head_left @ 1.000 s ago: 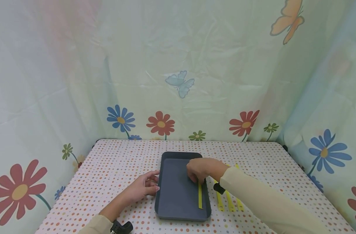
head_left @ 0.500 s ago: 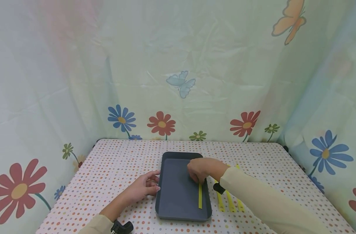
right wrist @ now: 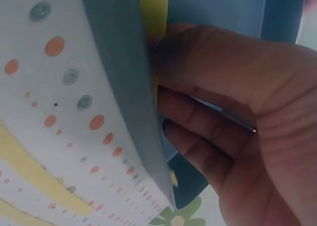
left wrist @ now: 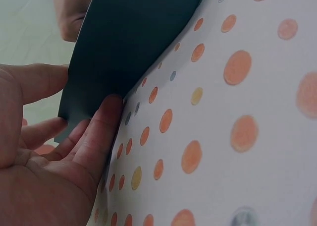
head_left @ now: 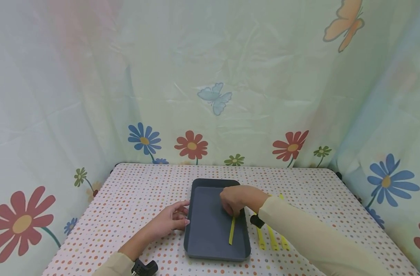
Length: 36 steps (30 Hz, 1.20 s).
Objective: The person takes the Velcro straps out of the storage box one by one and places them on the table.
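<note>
A dark grey rectangular tray (head_left: 210,230) lies on the dotted table. Against its left outer wall rest the fingers of my left hand (head_left: 166,222), fairly straight; in the left wrist view the fingertips (left wrist: 113,104) touch the tray side near the table. My right hand (head_left: 235,199) reaches over the tray's right half, pinching a flat yellow strip (head_left: 232,232) between thumb and fingers. The strip's near end slants slightly left over the tray floor, and its far part is hidden under the hand. In the right wrist view the yellow strip (right wrist: 154,10) runs along the tray's inner wall.
Several yellow strips with rounded near ends, one of them a yellow strip (head_left: 273,241), lie right of the tray, partly under the right forearm (head_left: 299,230). A flowered curtain (head_left: 210,115) stands behind the table (head_left: 154,184).
The yellow strip's near end has swung left, away from the tray's right wall, and looks narrower. My right hand has barely moved; the left stays at the tray.
</note>
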Tool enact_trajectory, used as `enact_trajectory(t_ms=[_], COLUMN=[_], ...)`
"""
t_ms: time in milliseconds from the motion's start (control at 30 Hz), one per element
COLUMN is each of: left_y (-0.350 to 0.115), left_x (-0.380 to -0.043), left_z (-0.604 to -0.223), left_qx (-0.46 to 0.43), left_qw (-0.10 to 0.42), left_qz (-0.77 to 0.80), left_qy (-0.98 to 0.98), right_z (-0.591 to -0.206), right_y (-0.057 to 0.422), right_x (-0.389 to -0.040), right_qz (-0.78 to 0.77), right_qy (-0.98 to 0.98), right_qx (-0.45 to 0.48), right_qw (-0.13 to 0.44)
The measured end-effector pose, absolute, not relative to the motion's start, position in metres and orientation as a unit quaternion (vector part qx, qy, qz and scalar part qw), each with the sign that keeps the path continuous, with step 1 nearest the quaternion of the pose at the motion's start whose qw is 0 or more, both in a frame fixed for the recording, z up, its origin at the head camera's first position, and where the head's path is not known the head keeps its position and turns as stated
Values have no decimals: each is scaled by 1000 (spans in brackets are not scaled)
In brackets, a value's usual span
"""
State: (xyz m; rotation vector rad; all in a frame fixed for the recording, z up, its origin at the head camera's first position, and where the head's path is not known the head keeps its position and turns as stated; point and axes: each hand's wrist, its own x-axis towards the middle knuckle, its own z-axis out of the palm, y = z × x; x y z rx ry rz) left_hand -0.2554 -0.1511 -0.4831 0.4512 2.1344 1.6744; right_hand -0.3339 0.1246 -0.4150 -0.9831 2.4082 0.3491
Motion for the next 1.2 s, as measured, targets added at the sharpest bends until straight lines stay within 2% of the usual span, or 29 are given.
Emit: enact_trajectory(t_ms=[300,567,1200], left_y=[-151,-150,-151], left_x=[-256,-255,-257], left_z=[-484,-483,-484], left_qx=[161,159,159], left_qw=[193,193,194], left_qz=[592,592,594], left_qy=[766,766,764], right_z=[-412,-408,-407], right_y=[123,119,120], right_x=[-336,-333,-340], right_qz=[71,15,-115], right_qy=[883,874,869], right_qx=[-383,-418,-436], right_qw=[263,247,202])
